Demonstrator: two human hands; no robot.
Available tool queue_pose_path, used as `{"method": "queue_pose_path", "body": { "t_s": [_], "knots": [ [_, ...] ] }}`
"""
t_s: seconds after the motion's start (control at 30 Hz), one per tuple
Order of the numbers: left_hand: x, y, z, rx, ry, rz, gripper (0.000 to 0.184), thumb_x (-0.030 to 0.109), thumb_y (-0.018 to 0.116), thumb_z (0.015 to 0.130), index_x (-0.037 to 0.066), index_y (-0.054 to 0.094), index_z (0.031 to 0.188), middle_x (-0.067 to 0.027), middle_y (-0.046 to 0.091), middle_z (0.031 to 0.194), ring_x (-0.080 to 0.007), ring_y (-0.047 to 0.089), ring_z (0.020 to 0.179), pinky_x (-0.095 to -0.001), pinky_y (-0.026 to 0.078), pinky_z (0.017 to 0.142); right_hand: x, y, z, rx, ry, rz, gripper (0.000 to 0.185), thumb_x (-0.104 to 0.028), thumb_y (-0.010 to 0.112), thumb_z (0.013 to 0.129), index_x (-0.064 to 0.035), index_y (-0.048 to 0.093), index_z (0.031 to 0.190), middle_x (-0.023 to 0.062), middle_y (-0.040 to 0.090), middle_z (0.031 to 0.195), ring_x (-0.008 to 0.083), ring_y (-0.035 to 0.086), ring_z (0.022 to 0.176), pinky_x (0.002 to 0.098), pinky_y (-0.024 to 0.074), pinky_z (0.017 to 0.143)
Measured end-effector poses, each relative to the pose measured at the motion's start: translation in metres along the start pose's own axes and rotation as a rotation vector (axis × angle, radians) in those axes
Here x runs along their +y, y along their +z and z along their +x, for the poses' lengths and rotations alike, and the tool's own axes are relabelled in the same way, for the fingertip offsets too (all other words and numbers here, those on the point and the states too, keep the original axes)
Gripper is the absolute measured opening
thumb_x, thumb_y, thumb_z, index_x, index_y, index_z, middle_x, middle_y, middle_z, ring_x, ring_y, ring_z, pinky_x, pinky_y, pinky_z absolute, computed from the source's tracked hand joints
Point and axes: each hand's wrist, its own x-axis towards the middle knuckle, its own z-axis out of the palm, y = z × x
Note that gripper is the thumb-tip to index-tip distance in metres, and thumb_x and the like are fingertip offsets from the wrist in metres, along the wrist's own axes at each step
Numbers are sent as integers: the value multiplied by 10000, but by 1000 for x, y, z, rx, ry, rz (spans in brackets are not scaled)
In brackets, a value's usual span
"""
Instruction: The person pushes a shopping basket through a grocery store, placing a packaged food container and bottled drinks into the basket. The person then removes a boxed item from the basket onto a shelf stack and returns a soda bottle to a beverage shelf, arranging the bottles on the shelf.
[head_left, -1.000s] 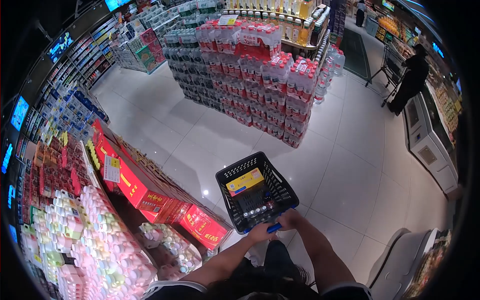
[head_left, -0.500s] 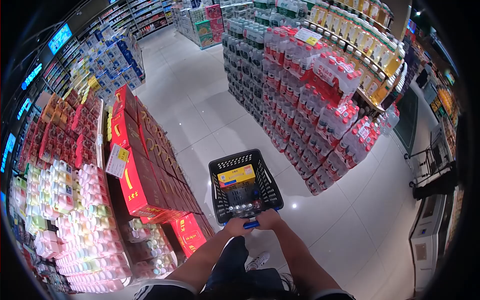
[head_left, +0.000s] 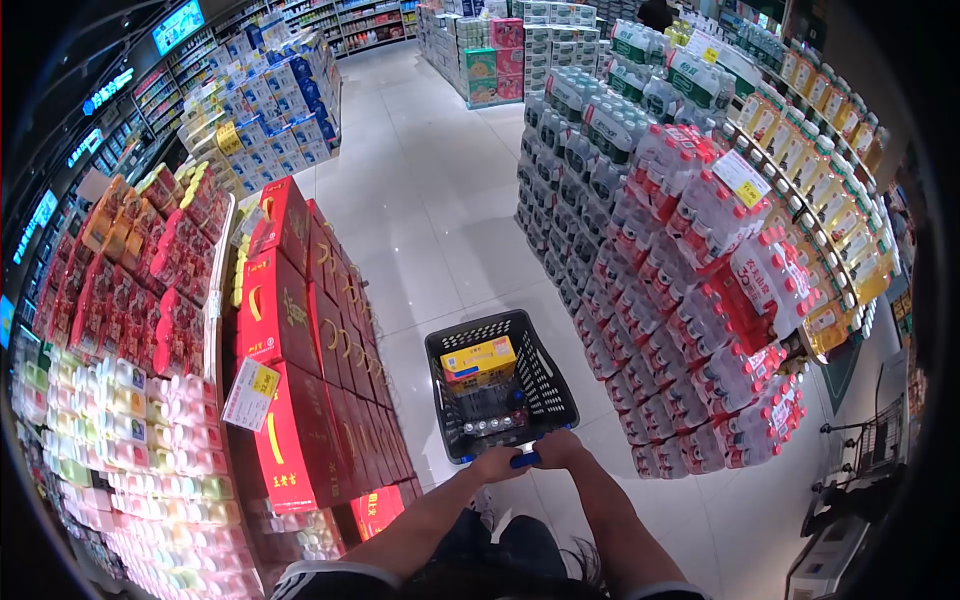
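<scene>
Both hands are wrapped around the blue handle [head_left: 524, 460] of a black plastic shopping cart [head_left: 440, 400]. My left hand [head_left: 498, 464] closes on the handle's left part, my right hand [head_left: 560, 448] on its right part. Inside the cart basket a yellow box [head_left: 478, 362] lies toward the far end. Nearer to me is a pack of bottles [head_left: 490, 410], dark and partly see-through, with its light caps toward the handle. My legs and part of a shoe show below the handle.
Stacked red gift boxes [head_left: 300, 430] with a price tag [head_left: 250, 393] line the left side, beside shelves of bottled drinks [head_left: 130, 400]. On the right rise shrink-wrapped water bottle packs [head_left: 680, 330]. A pale tiled aisle [head_left: 420, 220] runs ahead toward a blue-and-white carton stack [head_left: 270, 120].
I have moved forward along the aisle with the cart. The stacks on both sides look closer, and the cart sits slightly lower and to the right in view. Both hands keep their grip.
</scene>
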Motion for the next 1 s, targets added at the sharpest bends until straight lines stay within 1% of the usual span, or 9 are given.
{"method": "queue_pose_path", "body": {
  "t_s": [0.07,0.2,0.27,0.5,0.57,0.7,0.8,0.93,1.0],
  "knots": [
    [-6,-23,17,-18,-61,-14,346,410,595,757,76,627,840,-153,627,824,-342,593,798,-410,468,716,14,-14,25,2,-21,-20,306,-429,558,724,-144,668,741,103,646,736,282,638,716,409,503,641],
    [-28,-63,50,66,-46,-57,338,400,596,758,74,625,845,-159,625,820,-349,590,794,-411,468,713,42,-45,77,-13,-75,-49,304,-430,557,727,-148,669,749,104,644,723,285,639,700,409,504,635],
    [-36,-86,67,-2,-104,-79,339,396,601,756,75,627,858,-163,625,803,-352,592,776,-415,468,703,53,-60,101,17,-94,-57,304,-432,556,727,-150,668,745,104,644,716,287,640,690,409,504,627],
    [-83,-161,118,119,-77,-61,392,433,611,736,65,645,865,-171,629,808,-346,598,763,-414,467,705,83,-122,193,18,-161,-63,301,-414,586,698,-124,663,728,112,651,728,284,646,699,408,512,629],
    [-92,-190,133,77,-190,1,429,470,611,722,63,654,852,-175,632,823,-334,603,774,-408,469,711,93,-142,222,40,-190,-66,306,-409,591,696,-114,663,736,110,651,730,279,647,701,407,512,635],
    [-116,-236,157,80,-274,29,463,516,609,703,78,662,844,-157,638,814,-315,612,773,-404,471,703,102,-184,272,4,-228,-59,315,-401,594,695,-97,664,739,113,653,737,278,647,701,407,512,636],
    [-146,-261,176,134,-277,26,456,518,605,702,89,665,844,-146,642,810,-316,615,756,-404,473,703,113,-210,309,-28,-272,-53,315,-396,596,698,-93,667,749,116,656,755,275,649,709,400,514,640],
    [-155,-320,194,100,-400,60,481,508,595,694,63,660,863,-168,641,826,-320,617,777,-406,474,711,118,-245,360,-3,-276,-106,307,-392,610,691,-105,674,778,109,662,780,254,653,715,384,516,644],
    [-174,-342,205,144,-400,76,438,507,591,701,93,666,820,-130,648,814,-296,625,758,-395,483,698,122,-262,388,12,-313,-94,315,-401,614,691,-104,673,774,108,662,776,252,653,709,381,517,635]
  ]
}}
